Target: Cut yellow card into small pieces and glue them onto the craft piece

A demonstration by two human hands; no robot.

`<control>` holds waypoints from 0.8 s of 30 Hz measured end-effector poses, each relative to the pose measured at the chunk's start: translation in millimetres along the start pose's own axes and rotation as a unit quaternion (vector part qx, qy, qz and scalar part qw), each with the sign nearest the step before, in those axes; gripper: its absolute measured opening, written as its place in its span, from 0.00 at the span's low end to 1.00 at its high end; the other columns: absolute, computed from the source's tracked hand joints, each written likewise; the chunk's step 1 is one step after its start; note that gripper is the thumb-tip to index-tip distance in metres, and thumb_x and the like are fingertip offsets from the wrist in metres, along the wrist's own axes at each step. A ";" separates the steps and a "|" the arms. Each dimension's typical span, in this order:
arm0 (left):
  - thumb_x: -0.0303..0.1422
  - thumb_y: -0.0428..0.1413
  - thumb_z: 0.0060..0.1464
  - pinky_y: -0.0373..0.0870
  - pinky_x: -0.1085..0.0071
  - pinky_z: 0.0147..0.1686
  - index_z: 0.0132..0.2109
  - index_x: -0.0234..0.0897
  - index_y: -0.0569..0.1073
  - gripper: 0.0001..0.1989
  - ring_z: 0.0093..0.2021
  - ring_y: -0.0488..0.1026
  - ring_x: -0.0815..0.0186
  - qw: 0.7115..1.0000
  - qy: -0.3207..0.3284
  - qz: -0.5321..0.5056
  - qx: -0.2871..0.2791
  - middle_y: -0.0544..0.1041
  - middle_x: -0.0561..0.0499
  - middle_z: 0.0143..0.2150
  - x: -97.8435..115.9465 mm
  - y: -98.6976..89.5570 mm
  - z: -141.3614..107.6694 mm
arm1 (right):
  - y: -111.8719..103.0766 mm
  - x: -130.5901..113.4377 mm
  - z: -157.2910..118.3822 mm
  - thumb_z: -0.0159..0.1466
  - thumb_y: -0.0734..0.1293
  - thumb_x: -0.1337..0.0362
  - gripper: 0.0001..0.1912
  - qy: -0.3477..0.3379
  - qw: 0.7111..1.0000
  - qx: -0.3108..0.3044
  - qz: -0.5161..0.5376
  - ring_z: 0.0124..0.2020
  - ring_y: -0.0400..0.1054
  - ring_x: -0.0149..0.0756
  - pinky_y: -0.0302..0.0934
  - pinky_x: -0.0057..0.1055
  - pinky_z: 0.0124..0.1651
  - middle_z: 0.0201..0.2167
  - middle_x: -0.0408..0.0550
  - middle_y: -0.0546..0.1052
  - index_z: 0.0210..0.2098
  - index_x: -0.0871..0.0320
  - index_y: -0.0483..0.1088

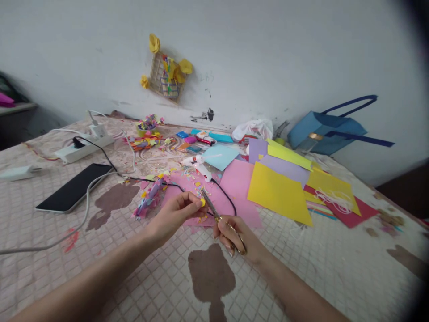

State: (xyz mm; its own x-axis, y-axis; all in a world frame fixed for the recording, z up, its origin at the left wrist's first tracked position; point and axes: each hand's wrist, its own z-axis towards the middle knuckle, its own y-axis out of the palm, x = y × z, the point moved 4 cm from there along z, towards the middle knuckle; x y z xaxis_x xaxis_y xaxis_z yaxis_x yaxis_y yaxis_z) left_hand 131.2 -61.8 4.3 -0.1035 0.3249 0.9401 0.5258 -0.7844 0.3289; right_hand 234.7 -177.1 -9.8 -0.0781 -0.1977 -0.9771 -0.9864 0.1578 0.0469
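In my left hand (184,206) a small piece of yellow paper (203,202) is pinched between thumb and fingers. My right hand (233,232) grips a pair of scissors (212,205) by its gold handles, with the blades pointing up and away beside the yellow piece. Whether the blades touch the paper I cannot tell. Beneath both hands lies a pink sheet (248,212) strewn with tiny paper scraps. A white glue gun (200,168) rests just beyond, its black cord running past my right hand. Left of my left hand sits a bunch of purple and pink paper flowers (150,199).
Coloured sheets, including a yellow sheet (279,192), spread to the right, with white string (335,201) on them. A blue bag (326,132) stands at the back right. On the left are a black tablet (75,188), a power strip (83,147) and loose cables.
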 end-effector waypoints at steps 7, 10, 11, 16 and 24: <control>0.34 0.56 0.50 0.67 0.68 0.39 0.31 0.34 0.69 0.07 0.33 0.71 0.68 0.998 0.005 0.051 -0.038 0.74 0.49 0.32 2.2 4.0 -2.2 | -5.5 3.7 4.7 0.56 0.63 0.48 0.19 -0.007 1.000 0.016 -0.026 0.09 0.49 0.21 0.47 0.19 0.12 0.10 0.33 0.57 0.23 0.60 0.63; 0.34 0.56 0.49 0.67 0.69 0.38 0.30 0.34 0.69 0.07 0.33 0.71 0.68 0.997 -0.001 0.072 -0.042 0.74 0.49 0.31 0.5 5.9 -3.3 | -10.5 3.0 5.9 0.55 0.65 0.52 0.16 -0.025 0.998 0.036 -0.050 0.11 0.51 0.21 0.48 0.19 0.13 0.11 0.33 0.58 0.23 0.59 0.61; 0.34 0.57 0.48 0.67 0.69 0.37 0.30 0.33 0.69 0.07 0.32 0.71 0.68 0.996 -0.005 0.079 -0.042 0.74 0.49 0.31 -0.3 6.8 -3.6 | -12.0 1.8 5.6 0.55 0.65 0.54 0.15 -0.028 0.997 0.041 -0.059 0.11 0.51 0.21 0.48 0.18 0.13 0.12 0.33 0.58 0.23 0.59 0.61; 0.34 0.57 0.48 0.67 0.71 0.34 0.29 0.33 0.69 0.08 0.30 0.70 0.70 0.995 -0.028 0.090 -0.041 0.73 0.51 0.28 -5.7 9.3 -2.8 | -18.0 -3.6 3.4 0.56 0.63 0.59 0.09 -0.032 0.994 0.072 -0.081 0.12 0.52 0.22 0.48 0.19 0.14 0.13 0.34 0.59 0.26 0.59 0.63; 0.35 0.58 0.47 0.67 0.70 0.37 0.30 0.32 0.69 0.09 0.31 0.71 0.70 0.995 -0.056 0.066 -0.041 0.74 0.50 0.29 -3.1 6.0 4.7 | -19.6 -20.9 11.8 0.57 0.62 0.59 0.11 -0.054 0.987 0.100 -0.118 0.12 0.52 0.23 0.47 0.21 0.15 0.12 0.34 0.58 0.23 0.59 0.61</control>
State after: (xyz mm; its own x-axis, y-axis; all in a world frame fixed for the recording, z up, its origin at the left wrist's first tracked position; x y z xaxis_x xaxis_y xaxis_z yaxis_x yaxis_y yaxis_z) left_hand 138.7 -65.1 3.0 0.0583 0.2701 0.9611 0.4581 -0.8626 0.2146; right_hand 257.5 -164.6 7.3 0.1762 -0.1485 -0.9731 -0.9261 0.3099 -0.2150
